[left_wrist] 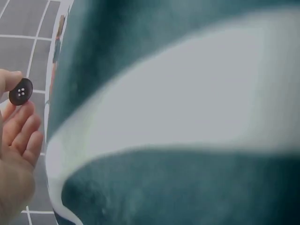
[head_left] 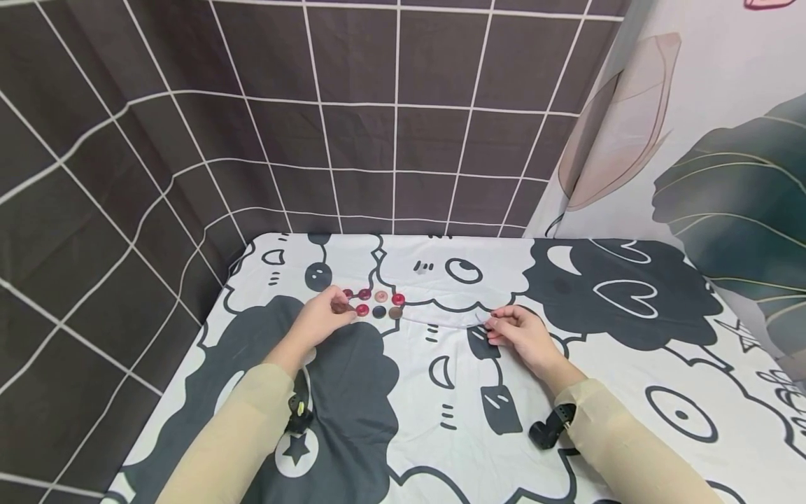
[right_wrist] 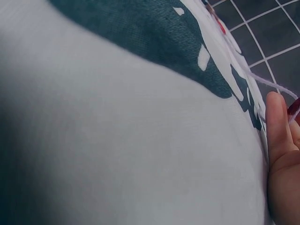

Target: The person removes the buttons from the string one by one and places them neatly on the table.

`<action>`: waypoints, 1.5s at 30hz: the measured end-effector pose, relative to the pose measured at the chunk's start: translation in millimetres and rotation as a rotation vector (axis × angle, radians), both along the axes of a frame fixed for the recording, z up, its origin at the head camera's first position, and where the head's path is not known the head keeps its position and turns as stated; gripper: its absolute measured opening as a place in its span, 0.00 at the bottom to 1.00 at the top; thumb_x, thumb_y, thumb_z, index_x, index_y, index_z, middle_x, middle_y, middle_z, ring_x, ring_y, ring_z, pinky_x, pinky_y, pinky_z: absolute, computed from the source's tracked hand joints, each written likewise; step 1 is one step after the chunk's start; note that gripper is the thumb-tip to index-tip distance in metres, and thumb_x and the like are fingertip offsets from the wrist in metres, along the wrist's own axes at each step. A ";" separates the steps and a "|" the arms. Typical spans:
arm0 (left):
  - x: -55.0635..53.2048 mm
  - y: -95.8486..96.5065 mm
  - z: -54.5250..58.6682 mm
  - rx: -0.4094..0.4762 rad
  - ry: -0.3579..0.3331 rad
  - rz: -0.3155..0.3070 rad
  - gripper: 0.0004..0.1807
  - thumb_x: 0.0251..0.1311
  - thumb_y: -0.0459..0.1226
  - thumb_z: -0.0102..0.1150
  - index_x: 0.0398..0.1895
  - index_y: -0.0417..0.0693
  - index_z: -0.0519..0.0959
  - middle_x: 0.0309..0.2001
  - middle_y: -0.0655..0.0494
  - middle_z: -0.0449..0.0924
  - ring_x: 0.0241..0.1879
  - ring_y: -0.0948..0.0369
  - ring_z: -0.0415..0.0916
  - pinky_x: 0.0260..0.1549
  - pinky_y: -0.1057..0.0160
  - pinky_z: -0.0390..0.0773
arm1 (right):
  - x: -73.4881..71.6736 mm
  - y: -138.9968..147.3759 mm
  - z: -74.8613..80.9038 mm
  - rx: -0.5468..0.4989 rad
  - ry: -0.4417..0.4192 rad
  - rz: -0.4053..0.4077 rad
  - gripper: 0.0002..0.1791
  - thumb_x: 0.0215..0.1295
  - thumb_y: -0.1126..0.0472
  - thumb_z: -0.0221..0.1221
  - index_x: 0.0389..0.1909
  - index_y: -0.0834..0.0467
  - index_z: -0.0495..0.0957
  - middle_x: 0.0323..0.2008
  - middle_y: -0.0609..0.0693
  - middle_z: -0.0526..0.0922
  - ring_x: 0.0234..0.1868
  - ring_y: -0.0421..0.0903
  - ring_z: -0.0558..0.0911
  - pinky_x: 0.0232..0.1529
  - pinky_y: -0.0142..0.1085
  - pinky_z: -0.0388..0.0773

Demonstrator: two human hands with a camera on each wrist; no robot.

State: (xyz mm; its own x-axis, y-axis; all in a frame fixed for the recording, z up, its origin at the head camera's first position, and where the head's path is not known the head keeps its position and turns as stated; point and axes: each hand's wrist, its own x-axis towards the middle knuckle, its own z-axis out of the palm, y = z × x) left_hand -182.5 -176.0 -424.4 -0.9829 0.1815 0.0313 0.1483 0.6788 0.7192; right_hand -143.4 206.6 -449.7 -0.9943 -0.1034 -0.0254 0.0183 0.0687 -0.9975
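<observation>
My left hand (head_left: 321,318) pinches a dark brown button (left_wrist: 21,92) with four holes between thumb and forefinger; the other fingers curl loosely below. It is at the left end of a small group of buttons on the cloth. Several red buttons (head_left: 362,309), a pink button (head_left: 380,297), a black button (head_left: 379,312) and a brown button (head_left: 395,313) lie there in two rows. To the right, my right hand (head_left: 519,336) pinches a thin pale string (right_wrist: 265,81). At its fingers a dark red piece (right_wrist: 294,108) shows, mostly cut off by the frame edge.
A black-and-white cartoon cloth (head_left: 441,427) covers the surface under both hands. Behind and to the left hangs a dark curtain (head_left: 359,133) with a white grid; a leaf-patterned curtain (head_left: 724,203) hangs at the right.
</observation>
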 end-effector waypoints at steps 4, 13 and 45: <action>0.3 -5.0 -1.8 0.005 0.015 0.003 0.12 0.52 0.37 0.65 0.36 0.47 0.72 0.36 0.54 0.80 0.39 0.56 0.77 0.40 0.56 0.75 | -0.2 0.2 -0.3 0.001 -0.001 0.000 0.19 0.61 0.68 0.56 0.48 0.76 0.65 0.33 0.55 0.79 0.31 0.42 0.82 0.35 0.37 0.80; 2.2 -11.8 0.8 -0.038 0.014 -0.030 0.11 0.51 0.37 0.64 0.36 0.47 0.73 0.35 0.55 0.79 0.38 0.57 0.76 0.41 0.54 0.74 | -0.5 0.5 -1.0 0.002 0.000 0.004 0.19 0.61 0.67 0.57 0.48 0.76 0.65 0.32 0.55 0.79 0.30 0.42 0.82 0.35 0.37 0.80; -2.5 -20.4 3.8 -0.264 0.035 -0.188 0.12 0.49 0.38 0.68 0.27 0.46 0.73 0.31 0.54 0.74 0.33 0.58 0.71 0.39 0.54 0.72 | -0.8 -0.1 -0.2 0.024 -0.001 -0.005 0.18 0.61 0.67 0.58 0.46 0.75 0.66 0.32 0.55 0.79 0.30 0.43 0.82 0.35 0.37 0.80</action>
